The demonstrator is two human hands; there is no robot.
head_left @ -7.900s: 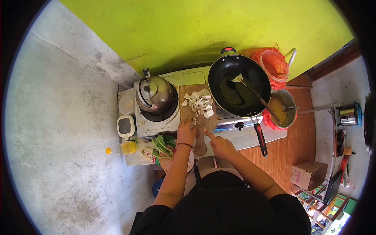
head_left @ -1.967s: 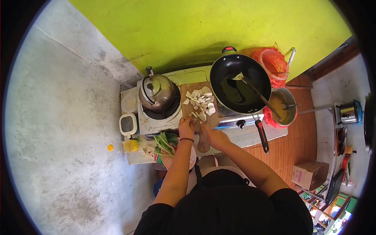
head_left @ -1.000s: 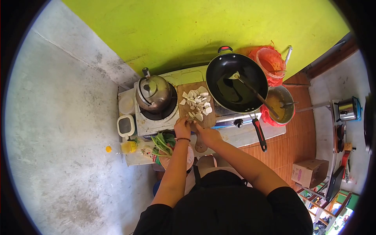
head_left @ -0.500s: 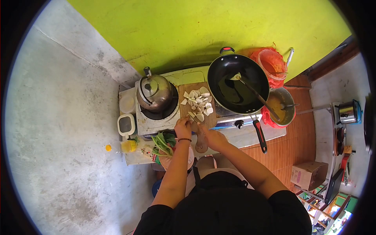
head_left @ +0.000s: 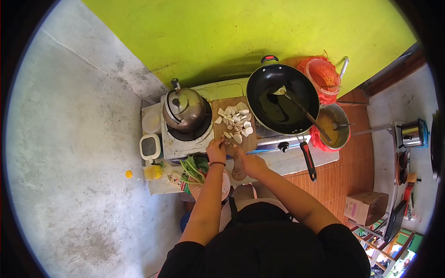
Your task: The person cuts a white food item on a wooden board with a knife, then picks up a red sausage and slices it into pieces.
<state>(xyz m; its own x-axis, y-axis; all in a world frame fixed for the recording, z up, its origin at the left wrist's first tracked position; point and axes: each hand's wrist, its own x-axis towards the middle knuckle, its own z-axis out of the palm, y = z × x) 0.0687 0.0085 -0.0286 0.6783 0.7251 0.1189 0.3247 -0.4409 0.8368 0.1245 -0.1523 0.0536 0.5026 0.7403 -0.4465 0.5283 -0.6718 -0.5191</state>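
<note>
A wooden cutting board (head_left: 223, 103) with a handle toward me lies on the stove, and a heap of white sliced pieces (head_left: 237, 118) covers its upper part. My left hand (head_left: 216, 151) is closed at the board's near left edge, its fingertips against a small white piece (head_left: 227, 135). In my right hand (head_left: 250, 164), closed above the board's handle, is a knife (head_left: 231, 141); only a little of its blade shows between the hands. The knife's handle is hidden in my fingers.
A metal kettle (head_left: 184, 111) stands on the left burner. To the right, a black wok (head_left: 266, 81) holds a spatula (head_left: 301, 111), its long handle (head_left: 308, 161) jutting toward me. Farther right are a metal pot (head_left: 344, 135) and a red-lined bucket (head_left: 320, 69). Leafy greens (head_left: 192, 169) lie below my left hand.
The view shifts very slightly. Both hands stay at the board's near edge with almost no visible movement, and the white heap looks the same.
</note>
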